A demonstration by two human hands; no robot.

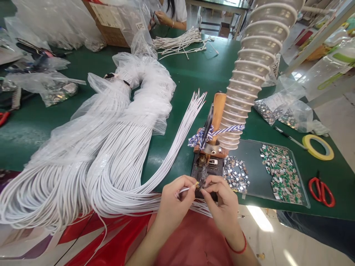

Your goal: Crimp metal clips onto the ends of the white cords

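Note:
My left hand (176,199) pinches a white cable (184,190) close to its end, where a small yellowish tip shows. Right beside it, my right hand (220,195) is closed at the fingertips on a small part I cannot make out. Both hands meet at the front of a dark soldering fixture (212,168), with a wooden-handled tool (218,111) tied upright by a blue-and-white striped cloth strip (199,138). Thick bundles of white cables (119,159), partly wrapped in clear plastic, lie to the left. A thinner sheaf of cables (177,144) fans out with stripped ends.
A clear ribbed hose (252,62) hangs down behind the fixture. To the right a tray (253,184) holds small metal pieces (237,173) and green circuit boards (283,173). Red-handled scissors (321,190), yellow tape (318,147) and a pen (291,138) lie nearby. Another person's hand (165,18) shows at the back.

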